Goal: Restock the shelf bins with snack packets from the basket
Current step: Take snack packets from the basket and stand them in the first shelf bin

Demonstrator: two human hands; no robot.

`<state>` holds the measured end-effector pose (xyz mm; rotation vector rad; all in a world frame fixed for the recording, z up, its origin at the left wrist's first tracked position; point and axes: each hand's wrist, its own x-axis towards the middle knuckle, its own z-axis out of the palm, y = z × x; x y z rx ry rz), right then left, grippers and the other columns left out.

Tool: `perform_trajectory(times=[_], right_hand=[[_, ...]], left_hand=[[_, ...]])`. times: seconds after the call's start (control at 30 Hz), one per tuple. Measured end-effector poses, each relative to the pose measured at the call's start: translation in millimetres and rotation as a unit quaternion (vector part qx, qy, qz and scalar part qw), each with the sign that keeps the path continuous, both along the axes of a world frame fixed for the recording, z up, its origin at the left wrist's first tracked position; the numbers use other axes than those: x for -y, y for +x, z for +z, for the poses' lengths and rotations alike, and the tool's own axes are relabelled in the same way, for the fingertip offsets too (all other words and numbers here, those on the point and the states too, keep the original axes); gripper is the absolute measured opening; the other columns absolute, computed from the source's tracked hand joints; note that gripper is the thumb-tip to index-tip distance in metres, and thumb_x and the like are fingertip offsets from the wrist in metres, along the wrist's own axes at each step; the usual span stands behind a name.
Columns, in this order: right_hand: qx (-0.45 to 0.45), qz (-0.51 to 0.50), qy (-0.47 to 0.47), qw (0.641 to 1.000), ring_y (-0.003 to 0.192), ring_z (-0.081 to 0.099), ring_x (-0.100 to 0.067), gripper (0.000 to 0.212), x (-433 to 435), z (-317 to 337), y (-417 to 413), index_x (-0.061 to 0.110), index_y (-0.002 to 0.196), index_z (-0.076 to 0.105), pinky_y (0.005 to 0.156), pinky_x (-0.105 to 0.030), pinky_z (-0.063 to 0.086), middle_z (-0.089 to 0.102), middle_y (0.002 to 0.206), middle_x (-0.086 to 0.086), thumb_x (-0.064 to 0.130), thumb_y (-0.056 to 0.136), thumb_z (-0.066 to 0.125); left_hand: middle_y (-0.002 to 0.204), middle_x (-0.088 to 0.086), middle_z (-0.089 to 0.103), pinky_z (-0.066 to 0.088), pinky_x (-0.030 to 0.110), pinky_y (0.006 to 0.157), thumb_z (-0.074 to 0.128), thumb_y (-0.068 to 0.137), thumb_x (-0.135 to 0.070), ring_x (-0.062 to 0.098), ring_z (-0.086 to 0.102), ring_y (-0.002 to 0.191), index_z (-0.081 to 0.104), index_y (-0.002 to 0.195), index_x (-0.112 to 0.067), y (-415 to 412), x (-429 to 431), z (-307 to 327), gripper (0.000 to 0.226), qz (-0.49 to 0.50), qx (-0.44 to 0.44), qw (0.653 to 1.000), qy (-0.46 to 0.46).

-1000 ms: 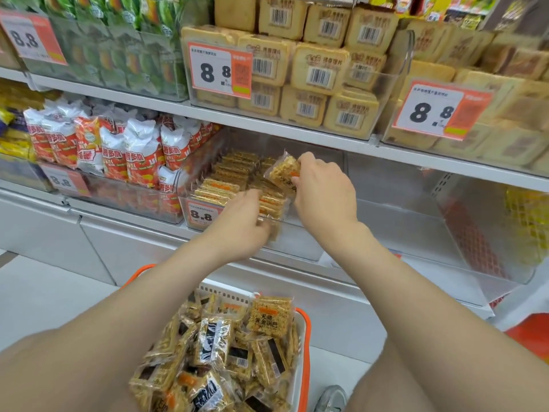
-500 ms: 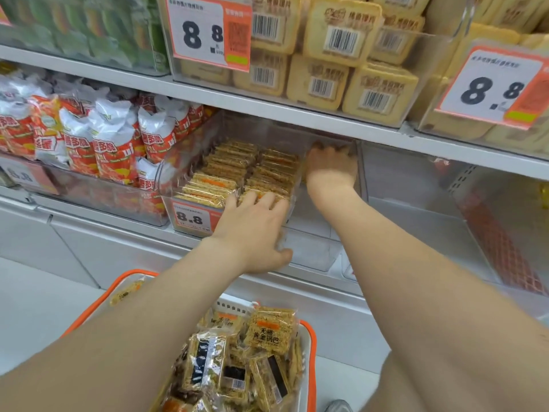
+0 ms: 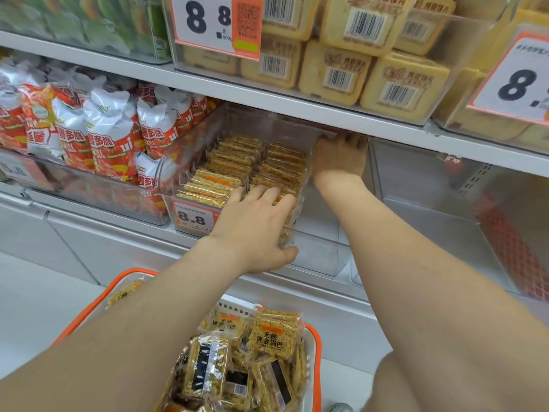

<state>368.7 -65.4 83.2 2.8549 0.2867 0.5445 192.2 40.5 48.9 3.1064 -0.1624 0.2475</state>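
left hand (image 3: pixel 256 224) splayed flat on front packets (image 3: pixel 237 173) in bin (image 3: pixel 315 251), clamping nothing. right hand (image 3: pixel 340 157) deep at bin's 2 o'clock; grip cannot be told. basket (image 3: pixel 312 352) stock at 6 o'clock, likely nearer left hand; rows run 12–6.

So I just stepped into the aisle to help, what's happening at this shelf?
A person is restocking a clear shelf bin with golden snack packets. The left hand presses flat on the front packets; the right hand reaches to the bin's back right. Neither hand holds a packet. The orange-rimmed basket below holds many more.
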Motion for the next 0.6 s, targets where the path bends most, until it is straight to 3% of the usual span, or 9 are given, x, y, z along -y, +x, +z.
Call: perform_trajectory(times=[0.13, 0.27, 0.4, 0.6], right_hand=[[-0.075, 0.002, -0.002, 0.997, 0.136, 0.043, -0.039, 0.041, 4, -18, 8, 0.019, 0.141, 0.062, 0.107, -0.043, 0.036, 0.051, 0.145, -0.018, 0.026, 0.108, 0.039], [-0.067, -0.027, 0.044, 0.996, 0.14, 0.033, -0.042, 0.04, -2, -29, 10, 0.022, 0.138, 0.065, 0.108, -0.046, 0.037, 0.039, 0.151, -0.019, 0.026, 0.11, 0.037], [-0.073, -0.034, 0.119, 0.99, 0.128, 0.041, -0.049, 0.039, -4, -33, 11, 0.013, 0.133, 0.068, 0.1, -0.051, 0.05, 0.046, 0.139, -0.02, 0.013, 0.107, 0.04], [-0.105, -0.011, 0.186, 0.977, 0.128, 0.053, -0.042, 0.034, -2, -23, -2, 0.01, 0.128, 0.067, 0.101, -0.046, 0.048, 0.06, 0.134, -0.02, 0.002, 0.103, 0.045]], left_hand=[[0.144, -0.001, 0.049, 0.033, 0.055, 0.114, 0.051, 0.079, -0.074, 0.028, 0.044, 0.137, 0.041, 0.137, -0.028, 1, -1, -1, 0.074, -0.001, 0.001, 1.0, 0.0], [0.157, 0.002, 0.042, 0.027, 0.056, 0.119, 0.053, 0.082, -0.075, 0.029, 0.036, 0.147, 0.036, 0.144, -0.029, 2, -1, -3, 0.079, 0.0, -0.001, 1.0, -0.002], [0.164, 0.004, 0.034, 0.024, 0.056, 0.122, 0.054, 0.086, -0.075, 0.03, 0.03, 0.152, 0.033, 0.149, -0.029, 1, -3, -4, 0.081, -0.001, -0.004, 1.0, 0.001], [0.167, 0.005, 0.031, 0.023, 0.055, 0.123, 0.053, 0.087, -0.075, 0.03, 0.028, 0.154, 0.032, 0.151, -0.029, 2, -3, -4, 0.082, -0.002, -0.008, 1.0, 0.001]])
